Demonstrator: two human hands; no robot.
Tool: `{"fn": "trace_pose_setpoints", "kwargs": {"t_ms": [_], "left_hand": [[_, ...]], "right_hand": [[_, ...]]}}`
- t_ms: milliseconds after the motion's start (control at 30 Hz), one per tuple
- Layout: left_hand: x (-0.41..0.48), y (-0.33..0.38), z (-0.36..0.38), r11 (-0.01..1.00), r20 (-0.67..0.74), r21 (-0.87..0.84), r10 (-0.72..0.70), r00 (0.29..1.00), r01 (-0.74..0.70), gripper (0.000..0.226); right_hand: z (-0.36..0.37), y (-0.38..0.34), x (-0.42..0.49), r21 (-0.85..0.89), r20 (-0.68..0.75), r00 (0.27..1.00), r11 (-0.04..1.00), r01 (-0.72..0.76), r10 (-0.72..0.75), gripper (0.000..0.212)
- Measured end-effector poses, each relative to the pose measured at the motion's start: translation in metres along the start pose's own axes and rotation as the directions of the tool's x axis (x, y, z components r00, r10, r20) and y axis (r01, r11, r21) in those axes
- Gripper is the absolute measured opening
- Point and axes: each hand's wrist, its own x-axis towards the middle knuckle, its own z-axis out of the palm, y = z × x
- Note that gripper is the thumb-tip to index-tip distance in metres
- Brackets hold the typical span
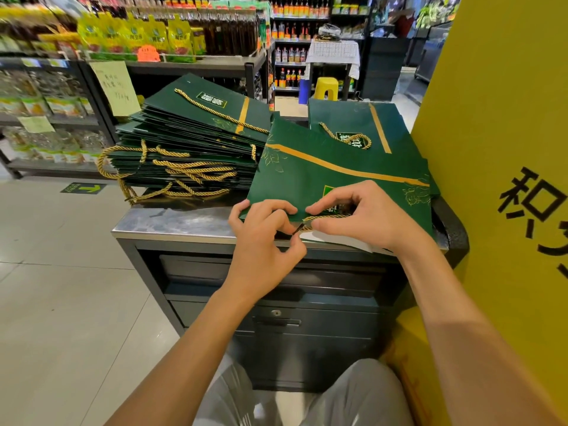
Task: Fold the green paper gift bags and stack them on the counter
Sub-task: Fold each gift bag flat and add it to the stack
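Supermarket shelves back a steel tabletop (172,222). Head view: left hand (264,229) curls its fingers round the near edge of the flat green bag (332,179); right hand (359,210) pinches its gold cord (325,217). Handle-tucking seems underway; next, shift it onto the stack (190,139) alongside.

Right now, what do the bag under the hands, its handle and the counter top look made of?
The bag looks like matte green paper or thin card, from its crisp flat edges. The handle is twisted gold cord, strands visible. The counter top is probably brushed steel: grey with blurred reflections.
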Motion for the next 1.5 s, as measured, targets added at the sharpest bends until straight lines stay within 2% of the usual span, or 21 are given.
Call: {"fn": "trace_pose_setpoints", "kwargs": {"t_ms": [300,400,467,533,567,633,733,800,900,1067,1200,1267,1367,1433,1500], "left_hand": [[-0.004,-0.005,-0.023,0.997,0.235,-0.073,0.009,0.972,0.008,0.012],[-0.003,-0.008,-0.037,0.991,0.309,-0.121,-0.025,0.951,0.066,0.025],[0.0,-0.009,-0.044,0.983,0.249,-0.131,-0.094,0.964,0.13,0.04],[0.005,-0.011,-0.045,0.972,0.092,-0.024,-0.232,0.968,0.235,0.046],[0.008,-0.011,-0.045,0.949,0.047,0.033,-0.316,0.948,0.315,0.047],[0.013,-0.009,-0.045,0.916,0.069,0.098,-0.396,0.916,0.389,0.041],[0.014,-0.004,-0.047,0.901,0.145,-0.044,-0.421,0.895,0.431,0.031],[0.016,-0.001,-0.05,0.849,0.147,-0.207,-0.465,0.873,0.487,0.029],[0.022,0.013,-0.056,0.756,0.139,-0.406,-0.505,0.852,0.514,0.028],[0.031,0.029,-0.067,0.69,0.114,-0.55,-0.497,0.86,0.471,0.027],[0.045,0.043,-0.075,0.62,0.104,-0.688,-0.428,0.898,0.376,0.036],[0.055,0.05,-0.075,0.592,0.091,-0.737,-0.39,0.916,0.326,0.039],[0.067,0.051,-0.072,0.608,0.05,-0.748,-0.349,0.936,0.267,0.041],[0.07,0.048,-0.07,0.598,-0.008,-0.771,-0.354,0.935,0.219,0.025],[0.071,0.046,-0.068,0.563,0.012,-0.792,-0.37,0.929,0.234,0.017]], "right_hand": [[-0.005,-0.01,0.004,-0.11,0.028,0.998,0.993,-0.053,0.056,0.015],[-0.003,-0.01,-0.001,-0.137,0.015,0.998,0.989,-0.056,0.058,0.021],[-0.002,-0.01,-0.005,-0.164,0.015,0.998,0.985,-0.052,0.055,0.028],[0.0,-0.009,-0.01,-0.186,0.009,0.999,0.982,-0.045,0.047,0.034],[0.002,-0.009,-0.012,-0.19,0.006,0.999,0.981,-0.043,0.045,0.037],[0.006,-0.009,-0.017,-0.229,-0.001,0.999,0.973,-0.032,0.032,0.042],[0.013,-0.009,-0.024,-0.334,-0.011,1.0,0.942,0.021,-0.027,0.056],[0.019,-0.009,-0.028,-0.399,-0.016,0.997,0.915,0.066,-0.079,0.064],[0.031,-0.009,-0.031,-0.574,-0.056,0.983,0.811,0.111,-0.174,0.068],[0.038,-0.015,-0.035,-0.718,-0.201,0.908,0.685,0.119,-0.368,0.066],[0.03,-0.03,-0.039,-0.73,-0.317,0.805,0.671,0.131,-0.501,0.057],[0.018,-0.04,-0.037,-0.708,-0.379,0.763,0.695,0.125,-0.523,0.052],[-0.005,-0.055,-0.03,-0.618,-0.486,0.71,0.775,0.133,-0.51,0.047],[-0.022,-0.067,-0.027,-0.536,-0.562,0.68,0.833,0.134,-0.471,0.044],[-0.036,-0.083,-0.024,-0.426,-0.651,0.626,0.889,0.166,-0.429,0.033]]}}
